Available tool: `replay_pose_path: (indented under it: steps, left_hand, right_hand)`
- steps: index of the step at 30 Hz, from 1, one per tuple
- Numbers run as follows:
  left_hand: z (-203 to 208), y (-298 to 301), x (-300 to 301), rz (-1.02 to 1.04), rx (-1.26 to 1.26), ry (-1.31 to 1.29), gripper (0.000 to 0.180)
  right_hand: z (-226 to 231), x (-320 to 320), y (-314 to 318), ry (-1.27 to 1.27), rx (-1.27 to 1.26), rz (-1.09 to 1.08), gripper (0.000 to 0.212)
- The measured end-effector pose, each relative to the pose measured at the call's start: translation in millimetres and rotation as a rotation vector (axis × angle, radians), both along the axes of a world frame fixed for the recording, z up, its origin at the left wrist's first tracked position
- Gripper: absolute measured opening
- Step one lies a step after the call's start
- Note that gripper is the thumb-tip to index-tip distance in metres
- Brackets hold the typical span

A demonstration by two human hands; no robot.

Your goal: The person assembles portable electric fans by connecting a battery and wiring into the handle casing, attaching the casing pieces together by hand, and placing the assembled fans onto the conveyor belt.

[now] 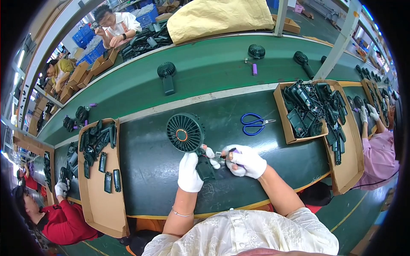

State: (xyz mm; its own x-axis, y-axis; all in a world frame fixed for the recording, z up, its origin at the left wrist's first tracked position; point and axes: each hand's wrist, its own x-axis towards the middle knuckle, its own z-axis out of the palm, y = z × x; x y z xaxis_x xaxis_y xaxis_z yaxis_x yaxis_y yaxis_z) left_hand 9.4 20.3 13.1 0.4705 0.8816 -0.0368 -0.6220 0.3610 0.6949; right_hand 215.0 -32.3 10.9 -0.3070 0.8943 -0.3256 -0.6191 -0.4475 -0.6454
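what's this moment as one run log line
left hand: gripping dark fan by handle | right hand: holding partly hidden purple piece beside handle | blue-handled scissors: lying on worktop beyond right hand

White gloves [188,184] cover both hands [250,162]; a thin silvery bracelet [183,214] rings the left forearm [178,225]; the cream, embroidered blouse [252,232] has short sleeves [311,226].

Beyond the green belt [205,64] lie a yellow sack [220,19] and blue crates [83,36].
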Motion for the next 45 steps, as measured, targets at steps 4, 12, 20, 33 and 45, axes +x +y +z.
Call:
replay_pose_path:
  steps: [4,12,20,33,45]
  left_hand:
    - [-8.6,1.0,-3.5,0.127,0.296,0.296,0.028]
    - [-18.2,-15.8,11.4,0.174,0.687,0.828,0.031]
    - [-3.8,-11.9,7.5,0.038,0.493,0.752,0.028]
    - [-9.6,-11.6,21.2,0.012,0.081,0.689,0.026]
    - [2.6,-0.9,25.0,-0.069,-0.14,0.577,0.027]
  right_hand:
    - [-16.4,-6.2,-0.1,-0.08,0.162,0.027,0.028]
    - [-18.7,-5.4,3.3,0.222,0.167,-0.116,0.031]
    - [-22.0,-8.0,5.7,0.168,0.192,-0.145,0.036]
    - [-12.8,-10.6,-2.2,-0.418,0.266,-0.474,0.021]
    - [0.2,-23.4,2.8,-0.643,0.222,-0.301,0.021]
